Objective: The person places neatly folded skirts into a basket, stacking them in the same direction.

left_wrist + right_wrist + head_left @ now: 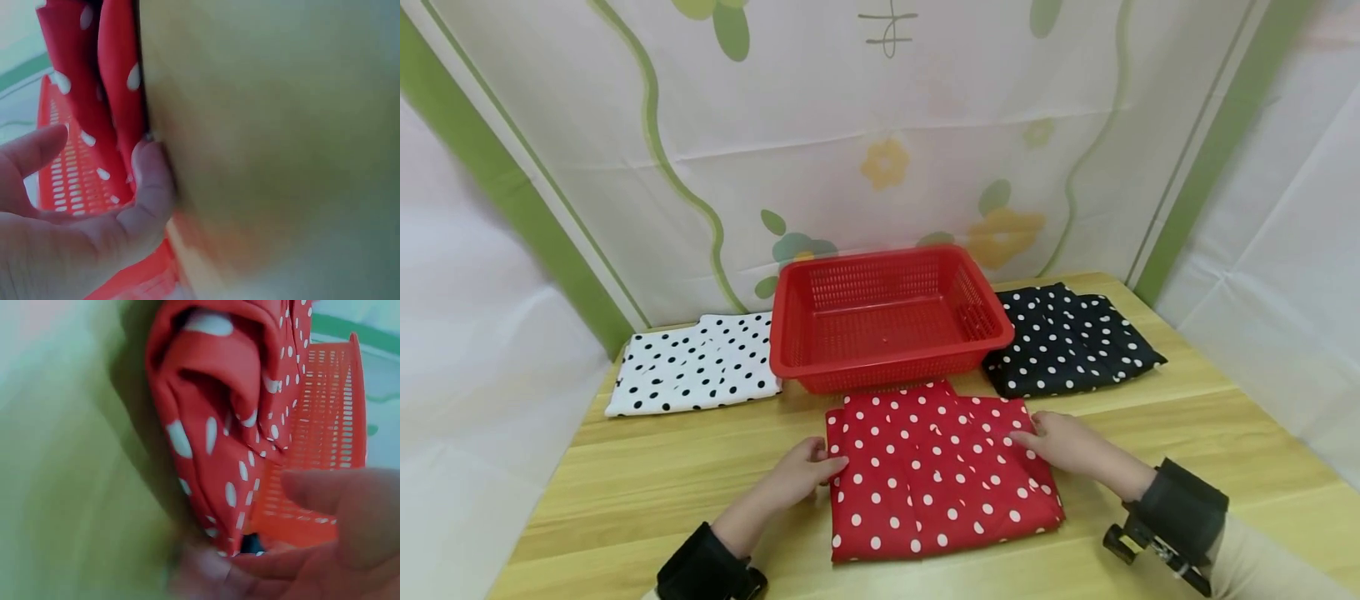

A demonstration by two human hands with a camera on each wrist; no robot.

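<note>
Red dotted folded cloth (pixel 936 471) lies flat; left hand (pixel 797 475) and right hand (pixel 1063 442) pinch its side edges.

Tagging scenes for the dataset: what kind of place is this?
Probably a staged recording booth, not a lived-in room: a small wooden table boxed in by flower-print sheets, with a red basket and three folded dotted cloths laid out, the red cloth between both hands.

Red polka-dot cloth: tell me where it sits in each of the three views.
Head: red polka-dot cloth lies folded at centre bottom, on the table before the red basket.
Left wrist: upper left, its edge at the left hand.
Right wrist: centre, bunched folds.
Shared landmark: the red basket, behind the cloth in every view.
</note>
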